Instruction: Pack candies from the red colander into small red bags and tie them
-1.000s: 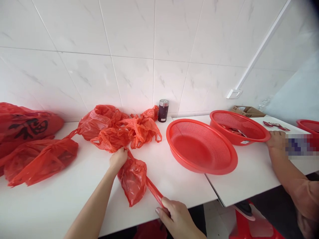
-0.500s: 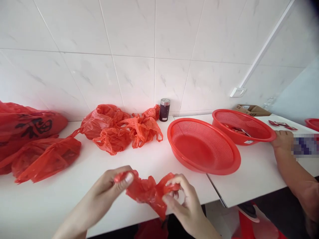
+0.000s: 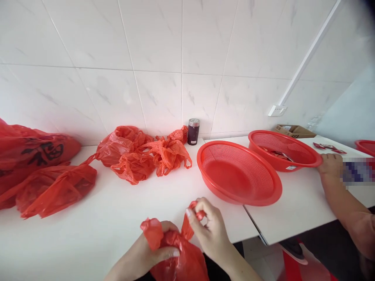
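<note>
1. Head view. Left hand (image 3: pixel 146 249) closed round a red plastic bag (image 3: pixel 189 261), thumb across its front; a loose flap stands up beside the index finger. Fingers behind the bag hidden.
2. Right hand (image 3: pixel 211 224) pinches a twisted strip of the same bag between thumb and fingertips; remaining fingers curled, their grip hard to make out.
3. Bag is at the front edge of the left white table (image 3: pixel 73 234), overhanging it. Lower part cut off by frame; contents cannot be told.
4. Back edge of that table, mid-length: crumpled red bags (image 3: pixel 123 144), overlapping, number unclear. Dark flask (image 3: pixel 193 132), silver lid, upright just beside them.
5. Left end: large red bag with a black character (image 3: pixel 49 150), cut off by frame; a smaller tied bag (image 3: pixel 64 187) in front, dark shapes faint through the film.
6. Near red colander (image 3: pixel 225 177) over the seam with the right table (image 3: pixel 287 203). Far red colander (image 3: pixel 263 157) behind, partly covered; small items inside, unidentifiable.
7. Another person's hand (image 3: pixel 329 164) at the far colander's right rim; grip cannot be told. Beyond, toward the back right corner: small packets (image 3: pixel 328 147), open cardboard box (image 3: pixel 295 131). Pixelated patch beside the wrist.
</note>
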{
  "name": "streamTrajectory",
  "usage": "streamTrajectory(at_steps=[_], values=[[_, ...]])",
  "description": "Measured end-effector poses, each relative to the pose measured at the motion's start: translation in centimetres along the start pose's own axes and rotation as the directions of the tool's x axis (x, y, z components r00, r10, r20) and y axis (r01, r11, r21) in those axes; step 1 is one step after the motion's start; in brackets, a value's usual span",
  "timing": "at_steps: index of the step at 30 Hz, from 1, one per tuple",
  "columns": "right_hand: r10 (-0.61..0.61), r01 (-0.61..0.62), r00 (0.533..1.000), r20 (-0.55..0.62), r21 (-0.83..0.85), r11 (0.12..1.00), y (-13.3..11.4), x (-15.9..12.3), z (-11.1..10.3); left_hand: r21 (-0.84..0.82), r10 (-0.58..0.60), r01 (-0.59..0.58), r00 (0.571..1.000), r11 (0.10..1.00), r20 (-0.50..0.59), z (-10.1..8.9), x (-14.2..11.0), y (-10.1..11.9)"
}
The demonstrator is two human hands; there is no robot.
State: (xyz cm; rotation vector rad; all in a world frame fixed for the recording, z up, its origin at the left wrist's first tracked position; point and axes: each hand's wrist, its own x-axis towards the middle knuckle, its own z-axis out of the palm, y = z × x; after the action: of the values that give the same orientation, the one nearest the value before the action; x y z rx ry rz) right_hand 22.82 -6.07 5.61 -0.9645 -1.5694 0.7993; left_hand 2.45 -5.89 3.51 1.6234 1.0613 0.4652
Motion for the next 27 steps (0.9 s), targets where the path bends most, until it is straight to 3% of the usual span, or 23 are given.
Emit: streamTrajectory(at_steps=[2,3,4,6,8,9,14,19,24,27], values=[[0.051,-0.036,0.986,-0.158,0.097,0.995,0.4,0.1,-0.2,-0.024,-0.004,0.002,0.995,1.0,-0.104,-0.3,-0.2,-0.1],[0.092,-0.065,0.979,-0.181,0.15,0.987,0.5,0.0,-0.2,-0.055,-0.005,-0.004,0.987,0.998,-0.16,-0.5,-0.2,0.0],[0.136,-0.106,0.98,-0.148,0.195,0.975,0.5,0.0,-0.2,-0.078,-0.003,-0.014,0.978,0.997,-0.206,-0.7,-0.3,0.2],[0.198,-0.202,0.979,0.041,0.218,0.955,0.5,-0.1,0.1,-0.101,0.011,-0.035,0.972,0.994,-0.234,-0.8,-0.4,0.8],[0.227,-0.259,0.953,0.199,0.157,0.953,0.6,-0.2,0.5,-0.097,0.02,-0.043,0.974,0.994,-0.224,-0.6,-0.4,1.4],[0.232,-0.263,0.947,0.221,0.121,0.957,0.8,-0.2,0.8,-0.107,0.012,-0.039,0.971,0.994,-0.241,-0.3,-0.4,1.7],[0.155,-0.162,0.984,0.083,0.085,0.983,3.0,-0.5,1.7,-0.236,-0.135,0.039,0.903,0.971,-0.407,0.5,-0.4,2.0],[0.095,-0.096,0.995,0.013,0.044,0.994,4.8,-0.9,2.3,-0.092,-0.182,0.157,0.852,0.983,-0.491,-0.3,-0.8,0.6],[0.087,-0.087,0.996,-0.01,-0.046,0.995,6.4,-1.0,3.5,-0.153,-0.217,0.158,0.813,0.975,-0.54,0.5,-0.2,-1.3],[0.112,-0.119,0.992,-0.061,-0.113,0.987,7.3,-0.9,3.9,-0.095,-0.13,0.092,0.813,0.991,-0.568,1.4,0.5,-1.7]])
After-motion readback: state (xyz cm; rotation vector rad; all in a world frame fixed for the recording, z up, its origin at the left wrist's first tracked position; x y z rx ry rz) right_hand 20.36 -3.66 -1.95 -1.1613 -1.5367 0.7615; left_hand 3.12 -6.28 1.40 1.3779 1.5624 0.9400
